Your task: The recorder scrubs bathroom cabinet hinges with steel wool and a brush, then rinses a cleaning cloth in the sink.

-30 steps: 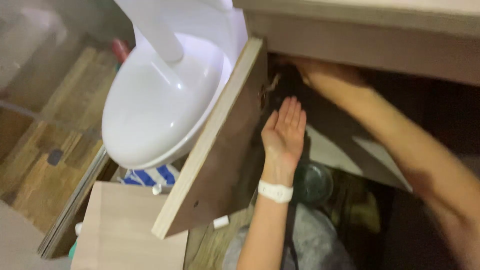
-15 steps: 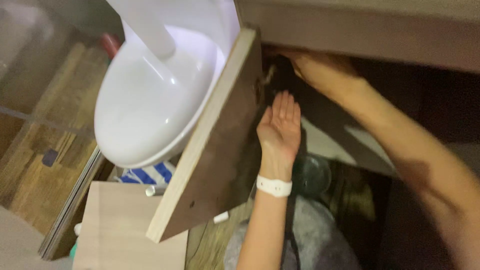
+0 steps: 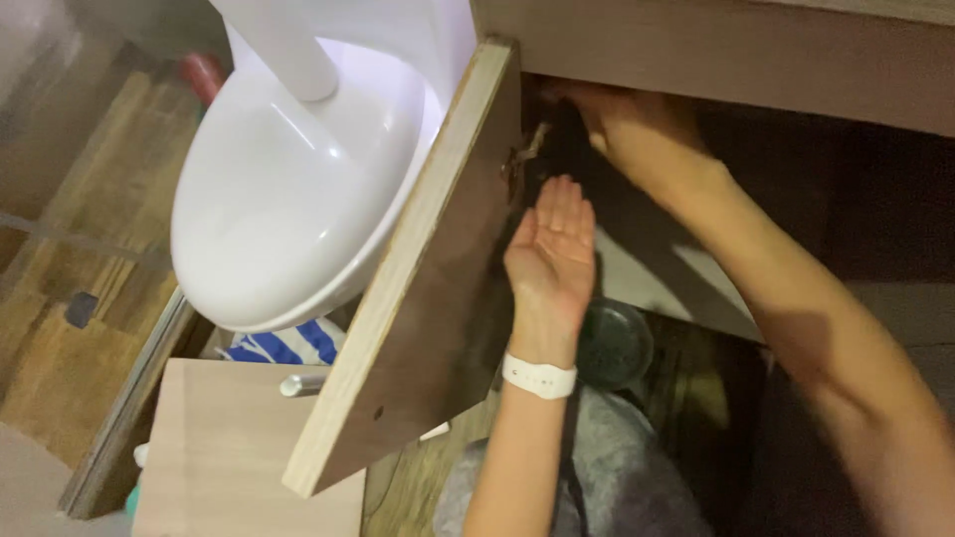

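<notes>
The left hand [image 3: 550,249] lies flat and open, palm up, holding nothing, just right of the open brown wooden cabinet door [image 3: 428,278], directly below its small metal hinge [image 3: 524,154], while the right hand [image 3: 637,129] reaches the hinge from the far right, its grip hidden in shadow.

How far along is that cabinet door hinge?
Done: the door hangs open on its hinge. In hand: right hand works inside the cabinet by the hinge; left hand waits open, palm up, below it. Left: cannot tell; the fixings are in shadow.
</notes>
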